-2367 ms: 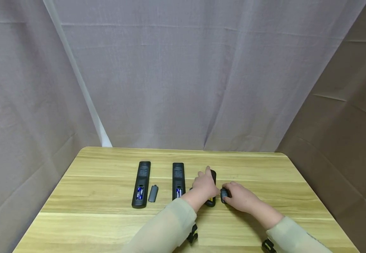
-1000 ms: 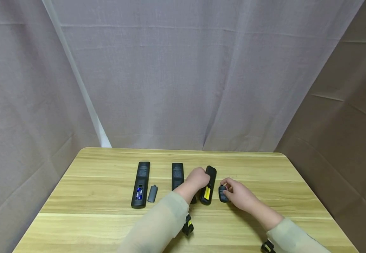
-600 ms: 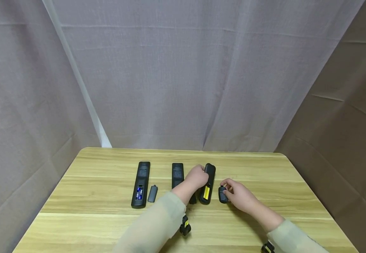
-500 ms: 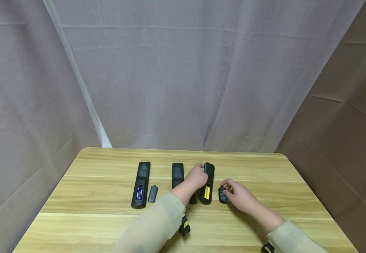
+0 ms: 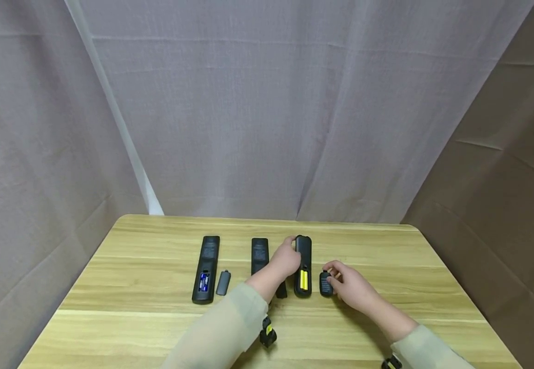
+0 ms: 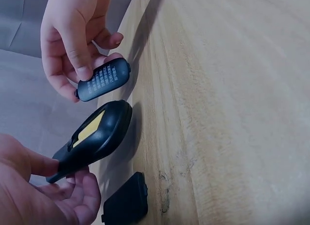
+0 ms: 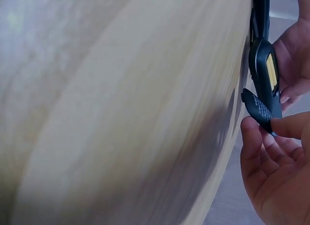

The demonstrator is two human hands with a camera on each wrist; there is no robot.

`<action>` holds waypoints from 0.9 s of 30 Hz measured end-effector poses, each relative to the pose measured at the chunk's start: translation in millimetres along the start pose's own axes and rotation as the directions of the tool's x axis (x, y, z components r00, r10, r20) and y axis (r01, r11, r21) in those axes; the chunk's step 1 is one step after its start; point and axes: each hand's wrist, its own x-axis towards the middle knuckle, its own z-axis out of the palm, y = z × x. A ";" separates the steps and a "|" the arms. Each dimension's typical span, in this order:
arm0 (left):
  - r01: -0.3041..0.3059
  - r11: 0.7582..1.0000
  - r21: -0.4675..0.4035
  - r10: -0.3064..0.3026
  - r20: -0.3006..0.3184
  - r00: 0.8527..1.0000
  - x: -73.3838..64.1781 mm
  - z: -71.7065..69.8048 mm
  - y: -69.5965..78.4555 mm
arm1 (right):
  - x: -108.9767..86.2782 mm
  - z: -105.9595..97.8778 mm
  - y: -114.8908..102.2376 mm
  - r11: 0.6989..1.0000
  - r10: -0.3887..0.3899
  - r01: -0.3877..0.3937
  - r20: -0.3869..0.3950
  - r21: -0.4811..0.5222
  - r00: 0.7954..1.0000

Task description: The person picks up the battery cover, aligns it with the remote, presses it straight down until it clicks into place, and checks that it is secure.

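My left hand (image 5: pixel 286 258) grips a black remote control (image 5: pixel 303 251) by its far end, thumb on top and fingers beneath in the left wrist view. Two yellow batteries (image 5: pixel 303 280) lie in its uncovered compartment, which faces up. Just right of it, my right hand (image 5: pixel 352 289) pinches a small black battery cover (image 5: pixel 324 285) between thumb and fingers. Printed text shows on this cover (image 6: pixel 104 80) in the left wrist view. A narrow gap separates cover and remote in the head view, while the cover (image 7: pixel 257 109) overlaps the remote (image 7: pixel 264 65) in the right wrist view.
A second remote (image 5: pixel 259 251) lies left of my left hand, partly hidden by the arm, with a dark cover (image 5: pixel 281 291) beside it. Farther left lie another remote (image 5: pixel 209 251) with blue batteries and its grey cover (image 5: pixel 223 283). All are on a wooden table (image 5: pixel 156 338).
The left hand has shifted from over the remote to its far end and turned the remote straighter, baring the yellow batteries. The right hand has changed its hold on the cover, staying nearly in place.
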 end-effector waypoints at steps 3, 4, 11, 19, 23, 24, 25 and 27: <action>-0.001 0.999 -0.050 0.001 0.000 1.000 -1.1 -0.9 -0.1 | -1.5 -1.5 -1.9 1.000 -0.001 0.001 -0.006 0.024 1.000; -0.003 0.998 -0.068 0.003 -0.003 1.000 -1.6 -1.3 -0.4 | -2.1 -1.9 -2.4 1.000 -0.001 0.001 -0.006 0.031 1.000; -0.003 0.977 -0.215 0.001 -0.011 1.000 -3.6 -5.7 -5.1 | -7.9 -4.0 -7.7 0.996 -0.016 0.016 -0.001 0.087 1.000; 0.044 0.921 -0.387 -0.041 0.016 0.999 -13.4 -10.8 -5.9 | -11.4 -8.7 -14.4 0.989 -0.062 0.062 -0.006 0.132 0.998; 0.042 0.912 -0.408 -0.037 0.020 0.999 -18.2 -11.7 -5.9 | -12.0 -10.9 -18.0 0.985 -0.072 0.071 -0.005 0.155 0.997; 0.039 0.911 -0.410 -0.035 0.018 0.999 -19.1 -12.1 -5.7 | -11.7 -11.4 -19.0 0.984 -0.073 0.073 -0.006 0.160 0.997; 0.036 0.912 -0.409 -0.032 0.017 0.999 -20.1 -12.4 -5.8 | -11.7 -12.0 -20.1 0.984 -0.075 0.075 -0.005 0.163 0.997; 0.035 0.913 -0.406 -0.034 0.010 0.999 -21.9 -13.0 -5.8 | -11.5 -12.7 -21.9 0.983 -0.080 0.079 -0.002 0.167 0.997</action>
